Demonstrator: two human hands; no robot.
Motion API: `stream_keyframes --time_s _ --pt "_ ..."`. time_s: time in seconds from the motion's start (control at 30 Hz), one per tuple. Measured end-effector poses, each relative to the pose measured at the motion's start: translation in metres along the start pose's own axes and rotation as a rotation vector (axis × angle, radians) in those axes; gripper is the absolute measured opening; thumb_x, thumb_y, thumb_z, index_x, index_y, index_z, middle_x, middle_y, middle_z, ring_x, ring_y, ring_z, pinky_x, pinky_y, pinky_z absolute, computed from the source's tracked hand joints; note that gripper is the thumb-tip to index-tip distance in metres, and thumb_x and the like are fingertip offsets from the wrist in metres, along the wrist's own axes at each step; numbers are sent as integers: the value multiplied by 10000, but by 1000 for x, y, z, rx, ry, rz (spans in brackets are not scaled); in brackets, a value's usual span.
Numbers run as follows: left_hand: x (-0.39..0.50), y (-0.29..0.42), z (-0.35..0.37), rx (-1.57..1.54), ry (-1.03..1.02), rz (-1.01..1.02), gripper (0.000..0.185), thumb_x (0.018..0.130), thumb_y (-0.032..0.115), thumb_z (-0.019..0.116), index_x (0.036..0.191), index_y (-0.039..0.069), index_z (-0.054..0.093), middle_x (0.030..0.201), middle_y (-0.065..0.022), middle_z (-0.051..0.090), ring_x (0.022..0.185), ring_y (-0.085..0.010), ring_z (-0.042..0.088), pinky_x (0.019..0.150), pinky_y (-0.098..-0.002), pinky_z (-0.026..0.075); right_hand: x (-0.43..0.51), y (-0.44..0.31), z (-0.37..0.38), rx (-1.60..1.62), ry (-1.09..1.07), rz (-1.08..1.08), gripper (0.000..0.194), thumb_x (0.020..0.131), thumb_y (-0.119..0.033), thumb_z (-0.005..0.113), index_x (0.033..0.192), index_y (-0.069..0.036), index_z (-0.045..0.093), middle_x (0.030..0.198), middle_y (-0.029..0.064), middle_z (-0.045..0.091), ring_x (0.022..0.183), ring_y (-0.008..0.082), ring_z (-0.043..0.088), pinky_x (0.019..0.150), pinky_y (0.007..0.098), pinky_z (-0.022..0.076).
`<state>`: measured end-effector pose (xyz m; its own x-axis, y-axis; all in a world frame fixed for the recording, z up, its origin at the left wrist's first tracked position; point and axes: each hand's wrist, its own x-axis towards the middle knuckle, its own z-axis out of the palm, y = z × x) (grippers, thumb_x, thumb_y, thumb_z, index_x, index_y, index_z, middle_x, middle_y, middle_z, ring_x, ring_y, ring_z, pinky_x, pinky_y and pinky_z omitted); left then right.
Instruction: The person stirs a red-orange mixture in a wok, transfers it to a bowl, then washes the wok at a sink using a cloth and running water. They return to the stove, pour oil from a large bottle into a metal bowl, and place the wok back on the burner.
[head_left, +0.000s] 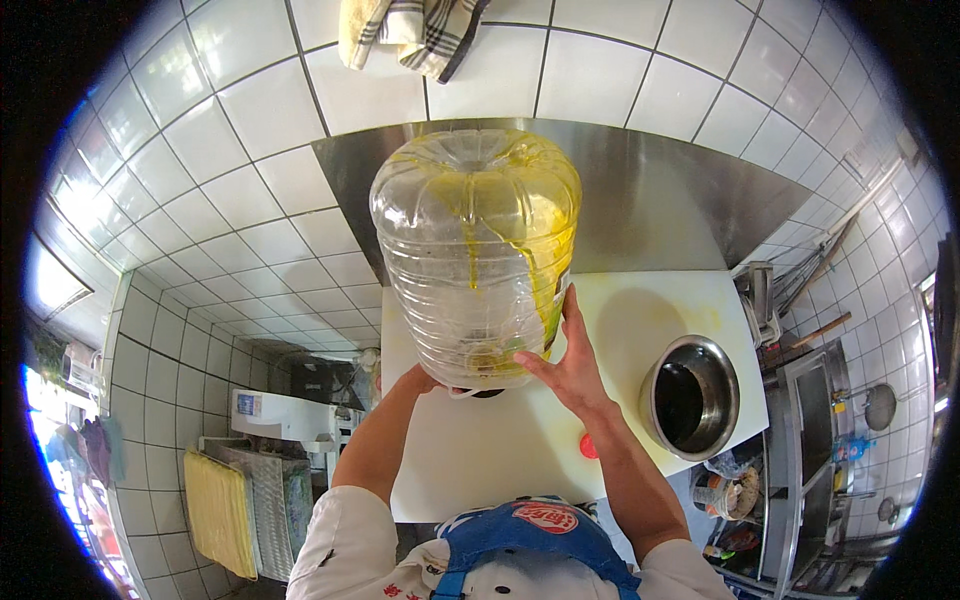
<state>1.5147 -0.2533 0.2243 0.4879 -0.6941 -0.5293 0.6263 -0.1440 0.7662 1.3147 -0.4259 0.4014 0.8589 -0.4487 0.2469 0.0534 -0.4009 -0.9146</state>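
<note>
Before me I hold a large clear plastic jug with its ribbed base uppermost. Yellow, oil-like liquid clings to its inner wall and streaks down the right side. My right hand presses against that side, over a label, thumb and fingers spread. My left hand grips the jug low on the left, its fingers mostly hidden beneath. The jug's mouth is out of sight. A red cap lies on the white worktop board, near my right forearm. Dark liquid stands in a round stainless steel pot to the right.
A steel splash panel and a tiled wall rise behind the board, with a checked towel hanging above. Metal shelving and a tub are at right. A yellow slab-like item stands at lower left.
</note>
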Motion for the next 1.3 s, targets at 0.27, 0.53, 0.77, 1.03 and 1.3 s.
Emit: stream_keyframes --time_s 0.27,0.53,0.77,1.03,1.3 --pt "7 19 60 108 -98 15 429 975 346 630 1318 91 596 1200 -91 681 1023 -223 678 876 -425 583 -10 -4 -18 -77 41 -78 1182 798 -288 868 1599 29 58 1647 195 212 1509 311 261 1225 456 242" --pt "-8 30 99 186 -137 22 422 969 338 640 1310 92 603 1191 -87 686 1013 -217 681 870 -421 586 76 -108 -70 -709 314 -705 1018 779 -513 827 1528 -25 340 1536 223 393 1386 383 436 1159 565 322" --pt "-38 5 81 227 -120 -25 417 964 332 648 1303 93 608 1184 -83 689 1005 -212 685 864 -418 589 107 -148 -82 -869 85 -705 725 773 -482 831 1322 -83 573 1265 102 604 1178 335 577 1080 514 420" --pt "-57 38 120 372 -154 -2 410 958 325 657 1295 94 614 1175 -78 694 996 -207 688 858 -415 592 85 -192 -126 -877 150 -781 700 754 -480 845 1276 -77 610 1238 98 618 1139 318 583 1013 454 464" --pt "-43 85 216 526 -175 30 404 952 317 666 1287 95 621 1166 -74 698 987 -201 692 852 -411 595 62 -235 -249 -858 250 -753 666 783 -400 856 1295 -57 603 1226 121 638 1148 287 624 975 386 513"
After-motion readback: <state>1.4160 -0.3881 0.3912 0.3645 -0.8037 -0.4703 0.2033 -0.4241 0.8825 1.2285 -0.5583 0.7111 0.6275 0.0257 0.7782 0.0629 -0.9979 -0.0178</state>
